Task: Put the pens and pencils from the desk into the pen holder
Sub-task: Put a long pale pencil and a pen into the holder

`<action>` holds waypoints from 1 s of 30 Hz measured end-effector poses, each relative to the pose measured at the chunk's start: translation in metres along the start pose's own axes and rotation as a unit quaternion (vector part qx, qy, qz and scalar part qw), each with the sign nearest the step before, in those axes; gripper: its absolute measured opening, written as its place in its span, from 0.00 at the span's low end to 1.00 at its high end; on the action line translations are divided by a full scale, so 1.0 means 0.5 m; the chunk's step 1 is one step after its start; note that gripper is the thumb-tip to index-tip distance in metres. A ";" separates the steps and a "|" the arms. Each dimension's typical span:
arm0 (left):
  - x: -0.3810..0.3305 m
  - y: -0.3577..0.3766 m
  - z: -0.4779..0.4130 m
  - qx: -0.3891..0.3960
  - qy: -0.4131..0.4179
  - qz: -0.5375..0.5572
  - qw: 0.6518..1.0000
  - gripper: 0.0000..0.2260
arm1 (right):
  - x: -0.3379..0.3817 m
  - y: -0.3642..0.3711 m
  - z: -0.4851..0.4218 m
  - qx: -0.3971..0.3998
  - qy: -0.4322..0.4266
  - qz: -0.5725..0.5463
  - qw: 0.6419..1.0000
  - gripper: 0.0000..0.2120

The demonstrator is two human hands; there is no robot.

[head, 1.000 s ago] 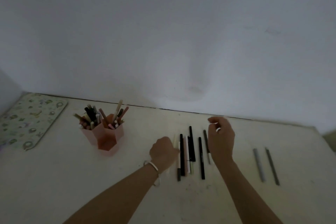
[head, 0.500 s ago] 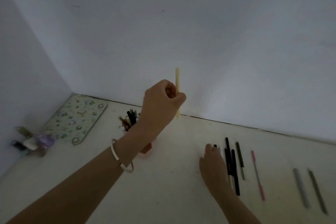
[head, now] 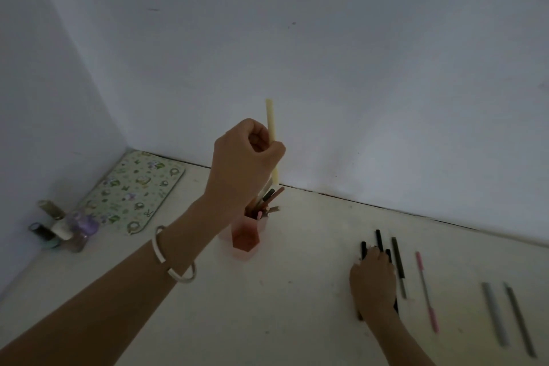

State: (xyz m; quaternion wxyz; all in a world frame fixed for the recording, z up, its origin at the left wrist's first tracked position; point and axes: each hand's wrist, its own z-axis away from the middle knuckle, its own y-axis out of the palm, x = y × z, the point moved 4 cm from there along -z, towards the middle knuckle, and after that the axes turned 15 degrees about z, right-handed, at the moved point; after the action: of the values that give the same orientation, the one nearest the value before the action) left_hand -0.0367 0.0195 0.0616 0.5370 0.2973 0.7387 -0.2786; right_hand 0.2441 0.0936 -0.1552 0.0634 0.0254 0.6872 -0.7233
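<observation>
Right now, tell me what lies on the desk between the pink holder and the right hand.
Head view: bare desk between pink holder and right hand; nothing lies there.

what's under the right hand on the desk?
The right hand lies flat on a row of black pens; their tips stick out past the fingers, an end shows near the wrist. How many pens it covers, and their middles, are hidden.

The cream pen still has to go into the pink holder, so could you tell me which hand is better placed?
Left. The left hand already grips the cream pen upright above the pink holder; the right hand rests on the black pens.
</observation>
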 end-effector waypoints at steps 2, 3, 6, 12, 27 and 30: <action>-0.003 0.004 0.001 0.004 0.002 0.006 1.000 0.04 | -0.010 0.013 0.003 0.027 -0.003 -0.010 1.000 0.18; -0.004 0.007 0.001 0.004 0.003 0.008 1.000 0.04 | -0.010 0.017 0.003 0.033 -0.011 -0.012 0.999 0.17; -0.004 0.009 0.001 0.007 -0.001 0.011 1.000 0.04 | 0.001 0.015 0.005 0.040 -0.062 0.012 0.997 0.12; 0.002 0.001 0.002 -0.006 0.004 0.008 1.000 0.03 | 0.022 0.003 0.012 0.029 -0.081 0.015 0.996 0.06; 0.109 -0.033 -0.020 0.056 0.057 -0.169 0.982 0.28 | 0.180 -0.422 0.020 -0.294 -0.175 -0.594 0.728 0.18; 0.143 -0.013 -0.009 0.082 0.089 -0.272 0.955 0.17 | 0.211 -0.399 0.016 -0.283 -0.180 -0.584 0.739 0.18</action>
State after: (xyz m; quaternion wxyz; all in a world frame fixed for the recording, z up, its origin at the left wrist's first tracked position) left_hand -0.0619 0.0286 -0.0052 0.3469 0.1517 0.8108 -0.4463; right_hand 0.1147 0.0889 0.0300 -0.2445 -0.5311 0.7158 -0.3818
